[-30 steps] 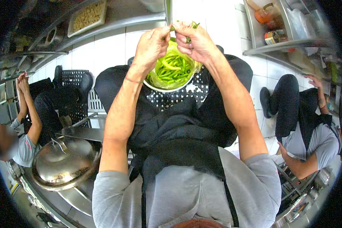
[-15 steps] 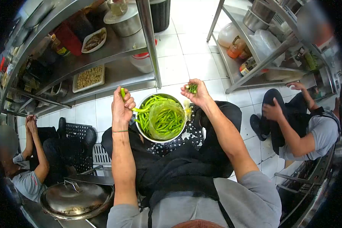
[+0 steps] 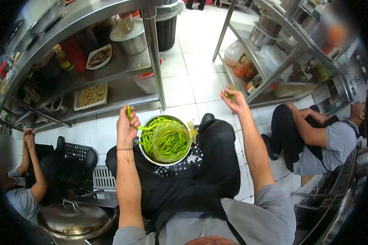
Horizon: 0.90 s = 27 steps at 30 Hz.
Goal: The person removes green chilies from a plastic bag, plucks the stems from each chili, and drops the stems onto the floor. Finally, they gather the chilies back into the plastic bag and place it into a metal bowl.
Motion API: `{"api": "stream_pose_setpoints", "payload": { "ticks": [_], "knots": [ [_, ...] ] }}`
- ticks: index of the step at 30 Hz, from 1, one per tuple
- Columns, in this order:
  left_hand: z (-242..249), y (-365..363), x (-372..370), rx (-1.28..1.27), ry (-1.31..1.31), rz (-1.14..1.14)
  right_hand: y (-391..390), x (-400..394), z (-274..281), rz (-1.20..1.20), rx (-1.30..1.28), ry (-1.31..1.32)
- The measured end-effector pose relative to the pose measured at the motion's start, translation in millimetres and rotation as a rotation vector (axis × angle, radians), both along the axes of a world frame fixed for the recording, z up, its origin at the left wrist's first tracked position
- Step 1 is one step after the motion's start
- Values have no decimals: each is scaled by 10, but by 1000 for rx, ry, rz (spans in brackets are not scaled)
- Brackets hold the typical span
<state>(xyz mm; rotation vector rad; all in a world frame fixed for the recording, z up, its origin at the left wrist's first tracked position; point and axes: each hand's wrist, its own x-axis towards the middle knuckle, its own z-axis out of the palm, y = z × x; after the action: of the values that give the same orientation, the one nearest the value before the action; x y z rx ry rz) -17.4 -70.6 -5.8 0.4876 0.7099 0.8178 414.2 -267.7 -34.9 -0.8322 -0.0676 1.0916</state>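
A metal bowl (image 3: 176, 163) of long green peppers (image 3: 148, 141) sits between my legs. Inside it an open clear plastic bag (image 3: 191, 130) holds more green peppers. My left hand (image 3: 126, 127), left of the bowl, is closed round a green pepper (image 3: 129, 112) whose end sticks up above the fist; another pepper pokes out from its right side toward the bowl. Raised to the upper right of the bowl, my right hand (image 3: 235, 101) has its fingers curled round small green pieces (image 3: 230, 94), too small to make out well.
Steel shelves with pots and trays (image 3: 90, 96) stand at left and right. A lidded pan (image 3: 75, 220) is at lower left. One person (image 3: 28, 163) sits at left, another (image 3: 315, 134) at right. A black bin (image 3: 166, 30) stands at the back.
My right hand has moved outward, away from the bowl, with the green pieces. My right knee has shifted. The person at right has lowered their arms. The view has shifted.
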Motion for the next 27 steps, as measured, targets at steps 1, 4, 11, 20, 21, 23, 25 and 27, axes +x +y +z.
{"api": "stream_pose_setpoints", "payload": {
  "ticks": [1, 4, 11, 20, 21, 23, 25, 27],
  "knots": [
    [-4, 3, -1, -2, 7, 2, -156, 117, -176, -47, -59, 59],
    [18, 12, 4, -16, 38, 43, -803, 470, -1163, -91, -127, -11],
    [78, 131, 58, -45, 24, 38, -2742, -187, -2213, -357, -420, 327],
    [120, 293, 155, -57, 39, 51, -4692, -1609, -2491, -877, -794, 653],
    [129, 292, 153, -57, 32, 55, -4931, -1651, -2742, -835, -765, 648],
    [136, 295, 163, -63, 30, 49, -4950, -1652, -2895, -798, -713, 649],
    [128, 301, 134, -57, 16, 41, -4528, -1579, -2868, -793, -676, 666],
    [156, 274, 148, -56, 61, 64, -4115, -1300, -3232, -727, -718, 699]
  ]
}}
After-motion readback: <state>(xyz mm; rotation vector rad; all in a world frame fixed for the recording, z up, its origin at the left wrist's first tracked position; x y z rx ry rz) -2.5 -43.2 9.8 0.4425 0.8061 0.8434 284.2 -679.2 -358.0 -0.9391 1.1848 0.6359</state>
